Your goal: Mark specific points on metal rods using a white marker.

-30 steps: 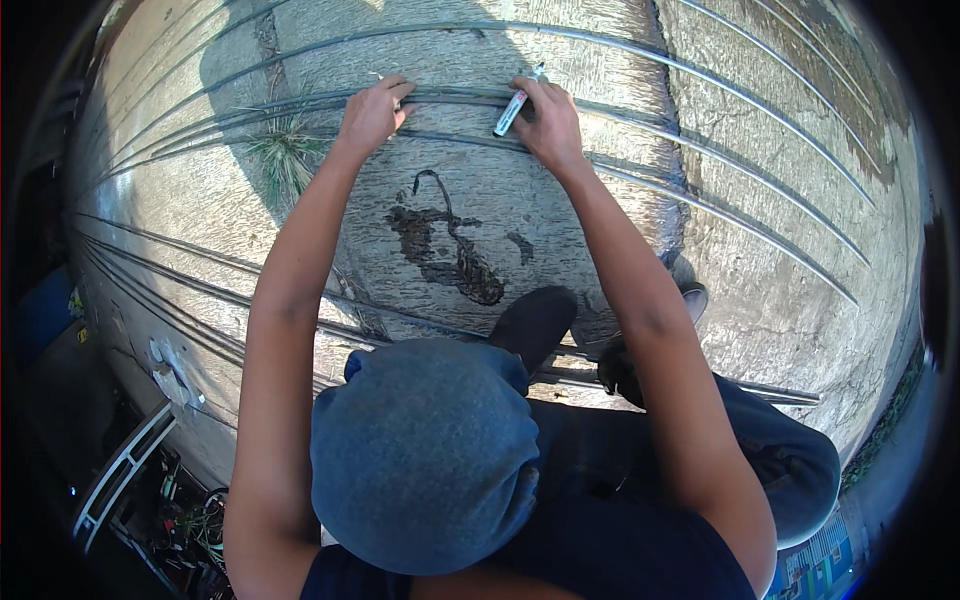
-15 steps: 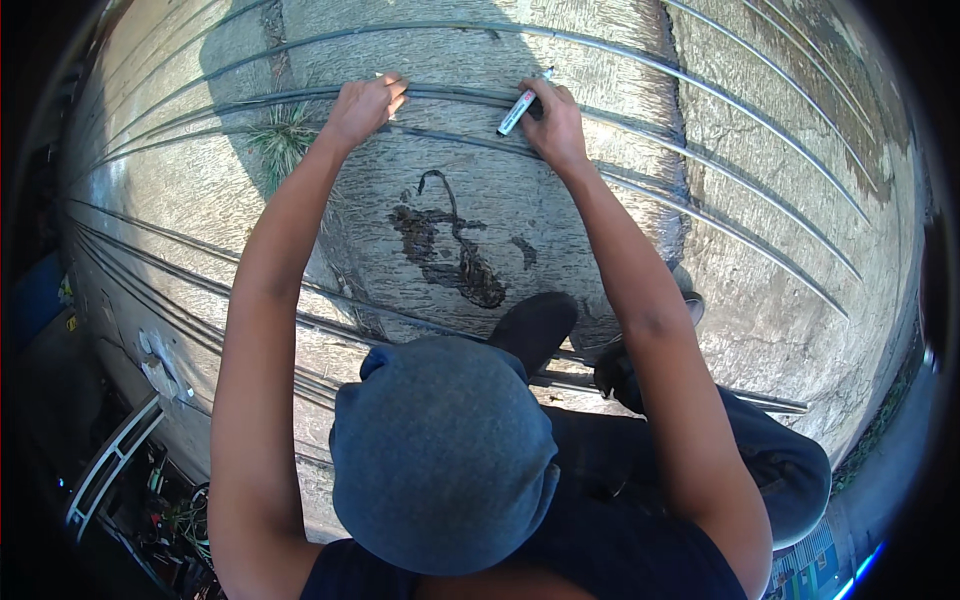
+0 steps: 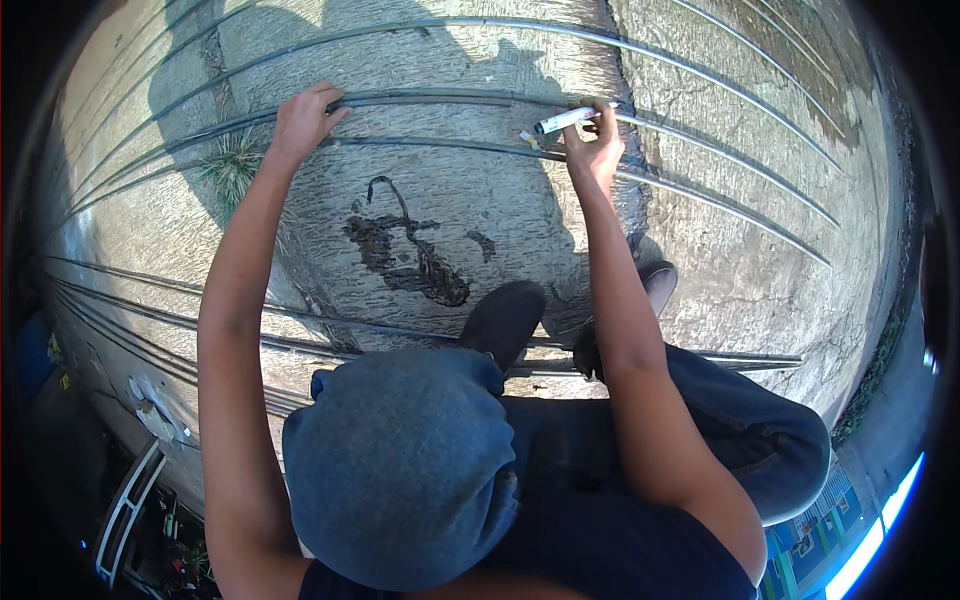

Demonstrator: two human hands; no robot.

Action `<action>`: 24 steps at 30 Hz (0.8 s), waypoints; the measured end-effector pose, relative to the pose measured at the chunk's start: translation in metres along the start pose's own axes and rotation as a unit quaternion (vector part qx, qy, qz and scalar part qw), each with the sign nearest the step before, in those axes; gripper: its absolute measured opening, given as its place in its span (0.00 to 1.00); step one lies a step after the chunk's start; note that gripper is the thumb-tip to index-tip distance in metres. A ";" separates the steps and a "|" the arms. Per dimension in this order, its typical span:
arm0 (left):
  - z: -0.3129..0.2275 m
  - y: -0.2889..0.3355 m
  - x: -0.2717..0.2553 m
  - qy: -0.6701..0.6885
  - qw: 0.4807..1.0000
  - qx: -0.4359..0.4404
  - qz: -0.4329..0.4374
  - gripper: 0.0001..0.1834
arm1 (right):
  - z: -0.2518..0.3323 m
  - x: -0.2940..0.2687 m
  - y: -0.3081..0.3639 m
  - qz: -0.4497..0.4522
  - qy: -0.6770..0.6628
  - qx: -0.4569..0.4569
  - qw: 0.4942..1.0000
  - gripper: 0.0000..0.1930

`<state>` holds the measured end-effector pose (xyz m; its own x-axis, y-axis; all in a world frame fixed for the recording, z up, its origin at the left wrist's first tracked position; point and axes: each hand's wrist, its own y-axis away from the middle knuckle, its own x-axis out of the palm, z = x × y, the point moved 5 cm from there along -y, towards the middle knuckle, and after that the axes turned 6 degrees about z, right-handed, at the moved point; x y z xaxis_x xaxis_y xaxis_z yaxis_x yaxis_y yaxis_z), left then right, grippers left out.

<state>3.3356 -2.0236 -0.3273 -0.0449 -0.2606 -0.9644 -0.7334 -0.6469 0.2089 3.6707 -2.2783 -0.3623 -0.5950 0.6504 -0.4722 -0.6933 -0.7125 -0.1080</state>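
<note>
Across the rough concrete, my left hand [image 3: 307,122] has its fingers and thumb closed around a long thin metal rod [image 3: 440,98]. Further right along the same rod, my right hand [image 3: 597,145] grips a white marker pen [image 3: 566,121], its dark end pointing left. The marker lies nearly level just over the rod; whether its tip touches the metal is hidden by the fingers. A small pale piece [image 3: 528,138] shows beside the marker's dark end, too small to identify.
Further long rods [image 3: 470,22] run side by side over the concrete [image 3: 720,240]. A dark wet stain [image 3: 425,265] and a grass tuft [image 3: 232,172] lie between them. My shoe [image 3: 505,318] is near another bundle of rods [image 3: 130,300]. A pale metal frame [image 3: 130,510] stands lower left.
My right hand has shifted right along the rod, and the marker has turned from steeply slanted to nearly level. The left hand stays at the rod, further left in the picture.
</note>
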 end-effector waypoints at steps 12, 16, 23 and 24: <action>-0.089 -0.020 0.020 0.029 0.992 0.084 -0.091 0.15 | 0.025 0.052 0.003 0.118 0.072 -0.102 0.985 0.19; -0.094 -0.025 0.021 0.031 0.997 0.042 -0.058 0.14 | 0.038 0.060 -0.008 0.136 0.085 -0.151 0.975 0.18; -0.095 -0.027 0.023 0.044 0.999 -0.016 -0.025 0.13 | 0.040 0.061 -0.015 0.185 0.074 -0.098 0.975 0.18; -0.097 -0.028 0.022 0.045 0.999 -0.018 -0.014 0.14 | 0.041 0.061 -0.015 0.175 0.084 -0.101 0.976 0.18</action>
<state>3.4205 -2.0806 -0.3391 0.0376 -0.3033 -0.9521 -0.7088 -0.6798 0.1886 3.6279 -2.2172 -0.3537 -0.6948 0.3176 -0.6453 -0.3550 -0.9318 -0.0764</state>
